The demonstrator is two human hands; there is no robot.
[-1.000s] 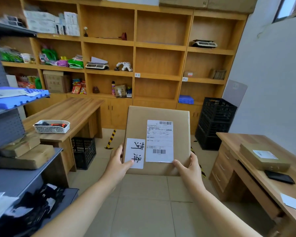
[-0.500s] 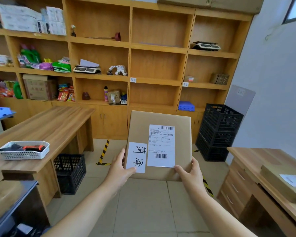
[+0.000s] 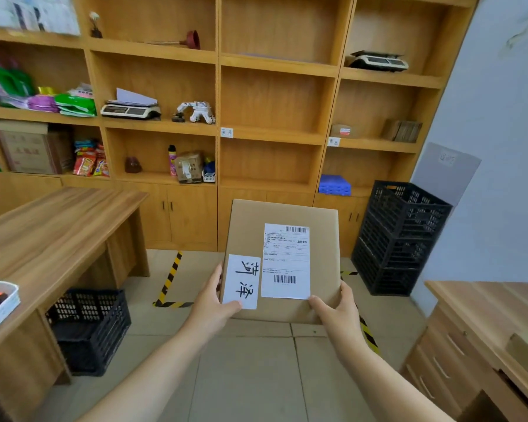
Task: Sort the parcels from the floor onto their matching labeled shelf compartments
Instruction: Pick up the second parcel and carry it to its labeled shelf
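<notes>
We hold both arms out ahead, over the tiled floor. Our left hand (image 3: 211, 309) clasps the lower left corner of the cardboard parcel (image 3: 287, 239), thumb lying on its face; our right hand (image 3: 336, 312) grips the lower right corner the same way. The parcel is carried flat-faced toward us, in the air before the wooden shelf unit (image 3: 217, 123). On its left sits a white handwritten slip (image 3: 241, 281) with two large black characters, turned sideways; beside it is a printed shipping label (image 3: 285, 261) with barcodes, the fine print too small to read. A small tag (image 3: 226, 132) hangs on the shelf edge above the parcel and another (image 3: 333, 141) further right. Open floor lies between the left desk (image 3: 52, 226) and the right desk (image 3: 485, 318).
</notes>
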